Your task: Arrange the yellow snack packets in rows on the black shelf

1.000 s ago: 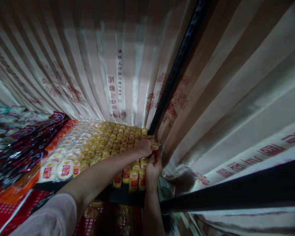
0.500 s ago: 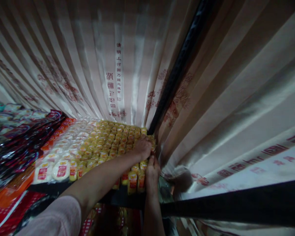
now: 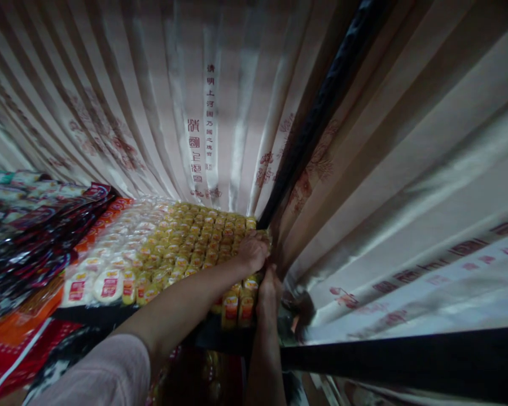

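Rows of small yellow wrapped cakes (image 3: 195, 237) stand tightly packed on a dark shelf (image 3: 203, 338). My left hand (image 3: 253, 252) reaches over them to the back right corner, its fingers curled against a yellow packet (image 3: 266, 239) there. Just in front, my right hand (image 3: 269, 290) is raised along the right edge of the rows, fingers bent and close to the left hand. Whatever lies between the right fingers is hidden. Two front cakes (image 3: 238, 307) with red and orange labels stand upright beside my right wrist.
White round packets (image 3: 109, 286) fill the rows left of the yellow ones. Farther left lie orange packs (image 3: 97, 223) and dark glossy bags (image 3: 38, 242). A pleated printed curtain (image 3: 152, 101) hangs behind, and a dark post (image 3: 313, 124) rises at the corner.
The view has shifted slightly, moving the shelf and goods a little to the right in the picture. Both hands stay at the same back right corner.
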The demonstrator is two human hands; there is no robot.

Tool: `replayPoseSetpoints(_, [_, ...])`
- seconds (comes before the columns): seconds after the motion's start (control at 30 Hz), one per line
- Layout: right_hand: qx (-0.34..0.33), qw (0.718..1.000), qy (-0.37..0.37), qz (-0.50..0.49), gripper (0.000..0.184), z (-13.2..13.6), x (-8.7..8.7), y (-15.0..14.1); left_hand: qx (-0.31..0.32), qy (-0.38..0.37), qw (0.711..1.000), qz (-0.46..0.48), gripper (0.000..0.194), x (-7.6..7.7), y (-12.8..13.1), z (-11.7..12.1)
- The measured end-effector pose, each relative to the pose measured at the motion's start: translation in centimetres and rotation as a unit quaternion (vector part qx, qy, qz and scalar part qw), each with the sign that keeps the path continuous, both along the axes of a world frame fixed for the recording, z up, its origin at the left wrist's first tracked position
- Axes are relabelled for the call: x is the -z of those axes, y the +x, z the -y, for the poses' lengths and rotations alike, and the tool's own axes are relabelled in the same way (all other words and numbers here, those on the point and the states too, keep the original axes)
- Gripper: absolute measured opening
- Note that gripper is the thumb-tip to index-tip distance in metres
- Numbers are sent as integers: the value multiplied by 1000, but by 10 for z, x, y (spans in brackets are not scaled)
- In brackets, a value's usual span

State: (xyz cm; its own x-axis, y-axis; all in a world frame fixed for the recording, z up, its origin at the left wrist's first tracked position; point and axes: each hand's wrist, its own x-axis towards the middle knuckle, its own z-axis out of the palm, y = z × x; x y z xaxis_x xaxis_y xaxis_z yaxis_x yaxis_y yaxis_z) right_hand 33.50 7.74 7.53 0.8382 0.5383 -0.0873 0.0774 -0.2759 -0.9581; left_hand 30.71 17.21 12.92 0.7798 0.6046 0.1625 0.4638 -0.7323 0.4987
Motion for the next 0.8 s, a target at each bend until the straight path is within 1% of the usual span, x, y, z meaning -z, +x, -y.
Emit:
replayPoseSetpoints(0.1, [-13,999,-33,33,63,6,-12,-4,-29,43,999,3,21,-4,-9,7])
replayPoseSetpoints(0.17, [-6,997,-55,52,63,9,-19,-8,-44,75,996,26,23,-6,-18,17])
replayPoseSetpoints(0.2, [-3,997,-53,62,62,11,-21,-10,-48,83,994,42,23,-7,-23,24])
replayPoseSetpoints(0.27, [1,996,-17,91,60,16,-26,-16,-44,70,993,79,22,-7,-34,39])
replayPoseSetpoints(0.33, [0,990,56,132,55,23,-29,-25,-30,35,992,121,24,-8,-47,55])
replayPoseSetpoints(0.43, [1,974,153,167,46,39,-33,-47,-31,-12,982,188,27,-11,-71,80])
replayPoseSetpoints(0.53, [-18,966,185,179,38,65,-32,-74,-30,-37,967,251,27,-11,-105,108])
replayPoseSetpoints(0.6, [-51,965,181,184,33,88,-25,-94,-27,-57,961,268,26,-4,-134,130])
replayPoseSetpoints(0.63, [-77,965,172,180,32,99,-19,-104,-37,-72,961,266,25,2,-150,142])
replayPoseSetpoints(0.67, [-108,967,154,171,31,111,-12,-114,-63,-98,959,258,24,10,-166,155])
replayPoseSetpoints(0.73, [-179,969,104,131,30,130,6,-133,-115,-158,952,236,20,31,-196,179])
replayPoseSetpoints(0.8, [-228,969,47,83,31,141,27,-151,-175,-215,939,203,20,57,-223,197])
